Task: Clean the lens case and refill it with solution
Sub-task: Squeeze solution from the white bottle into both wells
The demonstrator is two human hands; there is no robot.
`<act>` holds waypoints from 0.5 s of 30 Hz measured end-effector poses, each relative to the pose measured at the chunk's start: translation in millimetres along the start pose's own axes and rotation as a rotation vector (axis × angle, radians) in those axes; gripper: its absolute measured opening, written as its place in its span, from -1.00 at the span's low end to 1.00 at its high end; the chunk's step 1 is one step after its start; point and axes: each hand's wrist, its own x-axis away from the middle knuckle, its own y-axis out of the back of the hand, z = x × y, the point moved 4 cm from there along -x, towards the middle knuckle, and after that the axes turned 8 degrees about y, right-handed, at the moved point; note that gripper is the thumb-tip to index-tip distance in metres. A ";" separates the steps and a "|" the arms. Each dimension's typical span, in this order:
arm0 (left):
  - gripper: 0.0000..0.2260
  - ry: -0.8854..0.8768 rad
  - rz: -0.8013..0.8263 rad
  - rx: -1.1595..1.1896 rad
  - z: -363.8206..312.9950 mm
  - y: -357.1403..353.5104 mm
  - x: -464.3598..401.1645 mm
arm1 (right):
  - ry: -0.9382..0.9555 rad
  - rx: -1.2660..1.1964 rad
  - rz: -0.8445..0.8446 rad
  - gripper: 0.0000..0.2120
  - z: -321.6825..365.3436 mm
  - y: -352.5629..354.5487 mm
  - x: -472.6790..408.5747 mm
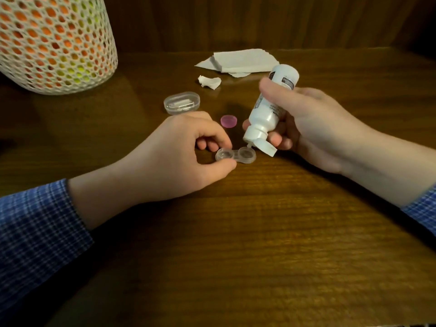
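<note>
A clear two-well lens case (pixel 236 156) lies on the wooden table (pixel 259 232) with both wells uncapped. My left hand (pixel 179 152) pinches its left well between thumb and fingers. My right hand (pixel 306 128) grips a white solution bottle (pixel 266 109), tipped nozzle-down with its flip cap open. The nozzle sits just above the case's right well. A pink cap (pixel 228 120) lies on the table behind the case.
A clear oval plastic box (pixel 181 102) sits behind my left hand. Folded tissues (pixel 240 60) and a crumpled tissue scrap (pixel 209 81) lie farther back. A large netted lamp (pixel 54 43) glows at the back left. A dark wooden wall closes the far side.
</note>
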 end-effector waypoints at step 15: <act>-0.73 0.014 0.022 0.049 1.5 0.3 0.2 | 0.045 0.030 0.089 -0.75 2.7 -0.2 7.0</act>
